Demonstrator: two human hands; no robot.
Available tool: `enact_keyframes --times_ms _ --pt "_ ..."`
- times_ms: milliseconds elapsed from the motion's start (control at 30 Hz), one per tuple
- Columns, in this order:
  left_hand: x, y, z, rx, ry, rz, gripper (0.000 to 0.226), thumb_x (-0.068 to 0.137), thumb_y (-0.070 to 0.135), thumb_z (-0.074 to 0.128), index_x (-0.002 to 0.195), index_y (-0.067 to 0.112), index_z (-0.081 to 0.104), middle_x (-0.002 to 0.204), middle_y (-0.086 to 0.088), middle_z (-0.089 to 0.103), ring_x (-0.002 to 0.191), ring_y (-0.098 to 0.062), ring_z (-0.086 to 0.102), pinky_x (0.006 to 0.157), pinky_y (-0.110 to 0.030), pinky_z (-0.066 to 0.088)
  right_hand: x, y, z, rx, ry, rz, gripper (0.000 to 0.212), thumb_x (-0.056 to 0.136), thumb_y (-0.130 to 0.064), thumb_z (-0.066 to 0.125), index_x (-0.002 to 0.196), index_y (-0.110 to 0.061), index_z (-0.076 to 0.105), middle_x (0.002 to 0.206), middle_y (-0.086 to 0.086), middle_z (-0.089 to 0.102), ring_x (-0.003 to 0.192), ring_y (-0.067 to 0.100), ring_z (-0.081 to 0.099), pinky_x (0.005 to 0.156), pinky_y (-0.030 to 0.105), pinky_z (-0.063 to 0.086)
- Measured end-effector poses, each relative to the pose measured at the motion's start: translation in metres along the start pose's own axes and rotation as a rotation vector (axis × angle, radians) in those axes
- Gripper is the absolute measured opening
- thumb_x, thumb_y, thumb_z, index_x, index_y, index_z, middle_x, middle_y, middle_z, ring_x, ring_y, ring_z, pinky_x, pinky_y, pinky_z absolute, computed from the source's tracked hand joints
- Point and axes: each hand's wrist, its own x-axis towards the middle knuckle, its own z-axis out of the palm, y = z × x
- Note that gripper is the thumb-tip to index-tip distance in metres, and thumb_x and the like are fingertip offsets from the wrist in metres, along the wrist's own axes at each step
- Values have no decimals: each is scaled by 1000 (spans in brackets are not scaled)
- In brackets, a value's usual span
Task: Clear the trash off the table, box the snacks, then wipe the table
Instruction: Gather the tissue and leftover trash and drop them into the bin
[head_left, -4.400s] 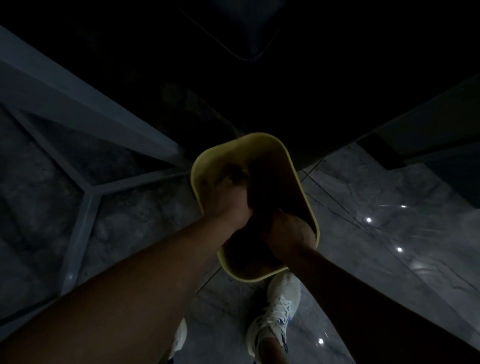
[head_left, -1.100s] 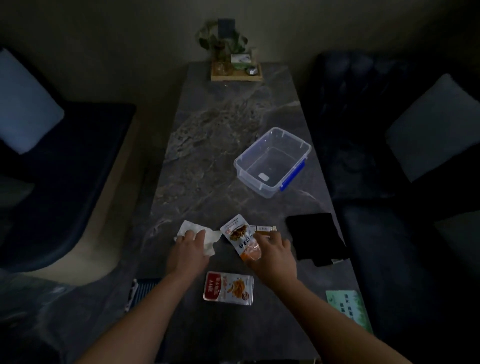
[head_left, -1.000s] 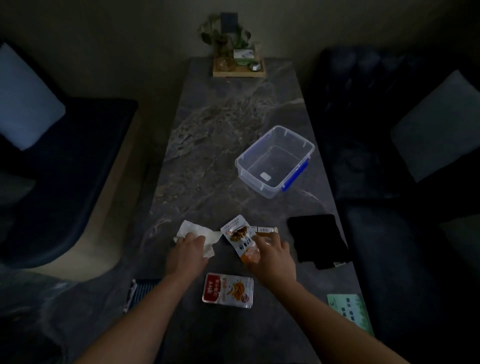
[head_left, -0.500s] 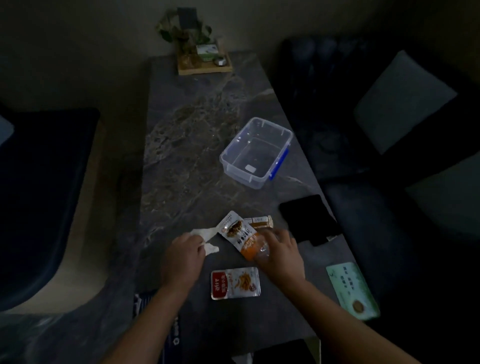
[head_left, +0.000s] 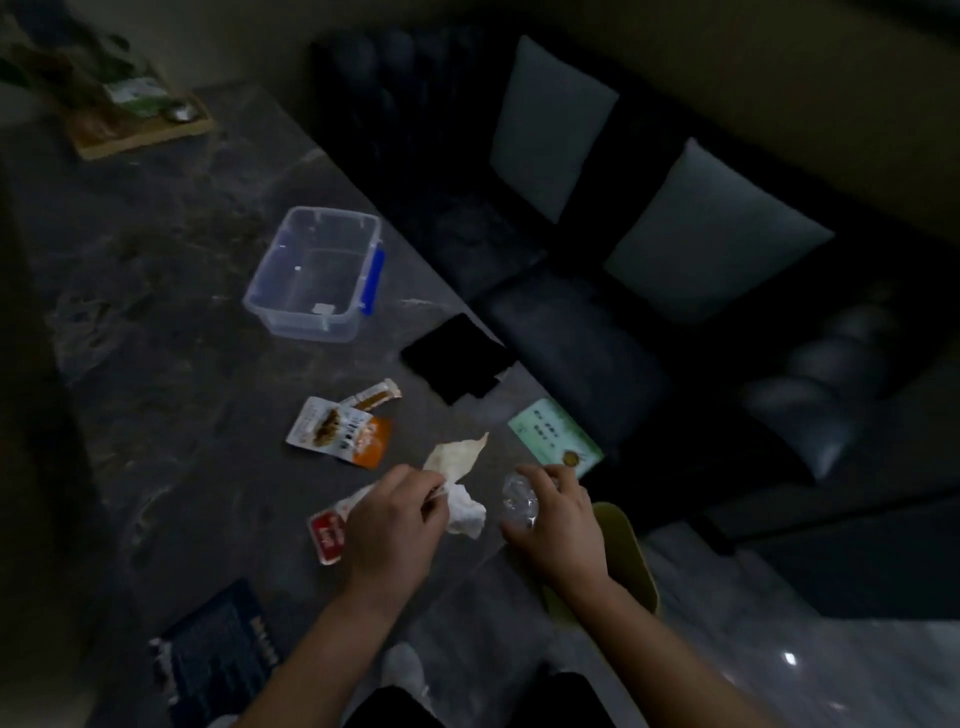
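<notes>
Trash is what you are gathering: your left hand (head_left: 390, 525) has its fingers closed on a crumpled white tissue (head_left: 465, 510) and a pale torn wrapper (head_left: 457, 457), and your right hand (head_left: 558, 522) has its fingers pinched around a scrunched clear plastic film (head_left: 517, 501). Both sit at the near right edge of the dark marbled desk (head_left: 171, 291), just beside the yellow bin (head_left: 626, 551) on the floor below, probably so the load can drop straight in. 3 snack packets lie left of your hands: a white-and-orange pouch (head_left: 340, 431), a slim brown stick pack (head_left: 376, 397), and a red-and-white pouch (head_left: 327, 532). The clear plastic box with blue clips (head_left: 317, 273) waits farther back, holding no snacks.
</notes>
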Motion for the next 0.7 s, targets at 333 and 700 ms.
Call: enact_keyframes --times_ms 333,700 --pt "-35 122 143 -50 -256 108 11 79 14 75 85 19 68 77 6 58 66 -16 57 55 -34 45 -50 173 -52 50 26 211 67 68 -65 55 132 -45 49 132 -9 45 117 19 49 80 31 50" --pt "-46 100 379 -48 -431 -147 15 87 21 67 75 16 62 73 6 49 66 -13 48 56 -26 29 -17 368 18 36 -302 346 61 79 -54 70 135 -43 48 139 -4 41 125 24 46 87 36 50"
